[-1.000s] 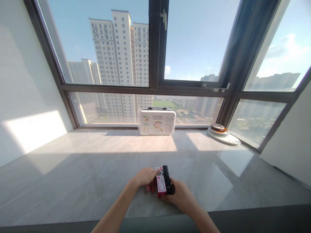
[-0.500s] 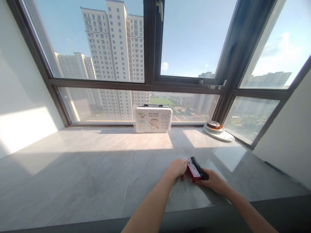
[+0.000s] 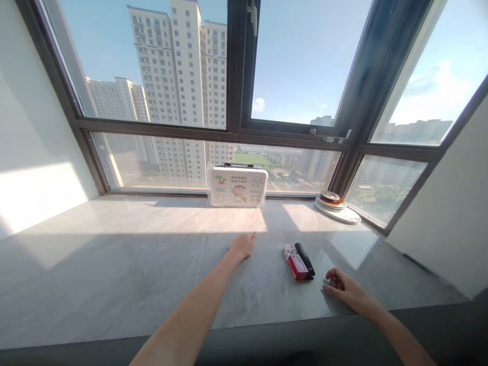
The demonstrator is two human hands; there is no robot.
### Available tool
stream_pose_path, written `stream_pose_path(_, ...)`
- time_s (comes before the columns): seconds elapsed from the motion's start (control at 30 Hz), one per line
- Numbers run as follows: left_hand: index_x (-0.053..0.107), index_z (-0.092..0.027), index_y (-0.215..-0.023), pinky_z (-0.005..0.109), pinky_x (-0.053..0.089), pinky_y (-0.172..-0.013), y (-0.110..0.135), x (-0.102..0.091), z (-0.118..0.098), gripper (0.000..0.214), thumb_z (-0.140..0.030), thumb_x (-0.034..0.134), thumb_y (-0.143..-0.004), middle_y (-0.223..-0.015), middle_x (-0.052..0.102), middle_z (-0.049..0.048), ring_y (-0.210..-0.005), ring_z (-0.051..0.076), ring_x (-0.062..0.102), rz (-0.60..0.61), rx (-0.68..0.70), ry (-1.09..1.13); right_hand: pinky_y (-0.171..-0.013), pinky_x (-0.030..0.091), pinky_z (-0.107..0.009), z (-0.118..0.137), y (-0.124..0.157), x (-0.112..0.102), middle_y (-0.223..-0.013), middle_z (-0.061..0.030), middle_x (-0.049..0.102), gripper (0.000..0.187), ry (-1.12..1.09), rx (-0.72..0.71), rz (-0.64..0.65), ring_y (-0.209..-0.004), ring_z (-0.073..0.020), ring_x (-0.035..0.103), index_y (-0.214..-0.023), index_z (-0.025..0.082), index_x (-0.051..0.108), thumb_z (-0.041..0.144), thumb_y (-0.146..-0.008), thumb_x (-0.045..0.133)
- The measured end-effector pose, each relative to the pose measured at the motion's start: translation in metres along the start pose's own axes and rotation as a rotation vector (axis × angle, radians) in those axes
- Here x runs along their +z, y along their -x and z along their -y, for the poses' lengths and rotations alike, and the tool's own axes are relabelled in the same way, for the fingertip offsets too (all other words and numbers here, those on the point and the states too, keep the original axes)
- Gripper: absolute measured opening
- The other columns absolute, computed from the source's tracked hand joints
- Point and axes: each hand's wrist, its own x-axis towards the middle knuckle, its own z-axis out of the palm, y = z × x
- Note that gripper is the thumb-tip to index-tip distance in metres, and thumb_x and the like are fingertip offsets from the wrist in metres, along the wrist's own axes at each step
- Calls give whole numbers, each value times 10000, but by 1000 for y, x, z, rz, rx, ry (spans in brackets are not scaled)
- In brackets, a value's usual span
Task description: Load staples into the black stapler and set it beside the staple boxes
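Observation:
A small red and white box (image 3: 296, 263) lies on the grey marble window ledge (image 3: 145, 290). Right alongside it is a long black object that looks like a stapler (image 3: 305, 258). To the left of the box, my left hand (image 3: 243, 246) is over the ledge, index finger stretched forward, the other fingers partly hidden, nothing visible in it. My right hand (image 3: 343, 288) rests just right of the stapler, apart from it, its fingers loosely curled, thumb separate, and empty. Beyond my left hand, a white case (image 3: 238, 188) with cartoon drawings and a black handle stands upright against the window.
A stack of plates and lids (image 3: 336, 206) sits in the right corner by the window frame (image 3: 354, 162). White walls bound the ledge on both sides. Its front edge runs below my forearms. Sunlight patches fall along the window side.
Both hands have let go of the box and the stapler, which stay on the ledge. My left hand has moved left and forward toward the white case; my right hand has drawn back slightly right.

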Motion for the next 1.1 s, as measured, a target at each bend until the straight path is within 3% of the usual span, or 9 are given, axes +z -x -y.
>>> stream_pose_path(0.13, 621, -164, -1157, 433, 520, -928, 43, -17, 47, 353, -461, 497, -1011, -1136, 663, 66, -1022, 211, 641, -223, 41, -88, -649, 378, -274, 21, 31, 21, -764, -2, 627, 329, 238, -67, -45, -700, -166, 569, -795, 217, 573, 512, -924, 506)
stream_pose_path(0.27, 604, -215, -1190, 412, 394, -1059, 86, 1, 58, 440, -452, 258, -1057, -1227, 632, 73, -1194, 238, 546, -347, 141, -170, -625, 305, -272, 88, 38, 68, -728, 13, 658, 284, 367, -107, -68, -693, -167, 599, -790, 231, 552, 429, -970, 457)
stream_pose_path(0.4, 487, -263, -1399, 477, 283, -1160, 117, 22, 60, 452, -456, 339, -1017, -1457, 499, 84, -1368, 268, 406, -395, 186, -243, -625, 291, -270, 156, 25, 119, -767, 7, 693, 238, 382, -178, -71, -727, -172, 632, -828, 235, 596, 386, -972, 483)
stream_pose_path(0.5, 373, -305, -1507, 542, 176, -1212, 132, 33, 65, 535, -492, 340, -1007, -1593, 360, 56, -1481, 284, 255, -393, 202, -300, -675, 347, -275, 196, 5, 155, -772, -11, 694, 245, 359, -157, -230, -783, -193, 647, -823, 232, 611, 364, -977, 474)
stream_pose_path(0.63, 276, -378, -1553, 616, 127, -1211, 142, 43, 70, 557, -526, 246, -1016, -1649, 259, 0, -1525, 292, 163, -382, 156, -401, -857, 396, -309, 235, -27, 189, -1011, -80, 693, 272, 349, -146, -340, -1016, -234, 611, -924, 223, 640, 305, -994, 391)
stream_pose_path(0.77, 225, -397, -1567, 625, 130, -1213, 144, 45, 70, 564, -525, 217, -1018, -1658, 230, -25, -1529, 284, 161, -376, 128, -409, -954, 399, -360, 247, -44, 201, -1173, -104, 662, 314, 345, -149, -369, -1137, -258, 571, -1057, 233, 661, 308, -996, 362)
stream_pose_path(0.87, 205, -370, -1578, 602, 121, -1227, 145, 44, 70, 580, -519, 211, -1017, -1656, 232, -30, -1534, 268, 145, -373, 126, -405, -1106, 305, -420, 242, -40, 204, -1366, -91, 595, 371, 354, -179, -353, -1326, -268, 468, -1242, 269, 634, 339, -1006, 355)
stream_pose_path(1.0, 195, -340, -1584, 582, 111, -1235, 146, 44, 72, 584, -472, 224, -1016, -1662, 213, -24, -1542, 261, 109, -358, 135, -428, -1206, 128, -506, 233, -28, 208, -1607, -42, 361, 514, 405, -237, -231, -1518, -259, 199, -1498, 314, 436, 450, -1049, 228)
stream_pose_path(1.1, 177, -341, -1588, 570, 117, -1237, 147, 43, 73, 582, -431, 233, -1015, -1667, 191, -23, -1544, 255, 101, -359, 144, -433, -1217, 95, -521, 232, -23, 210, -1650, -36, 246, 571, 419, -243, -163, -1537, -242, 135, -1563, 309, 312, 504, -1051, 152)
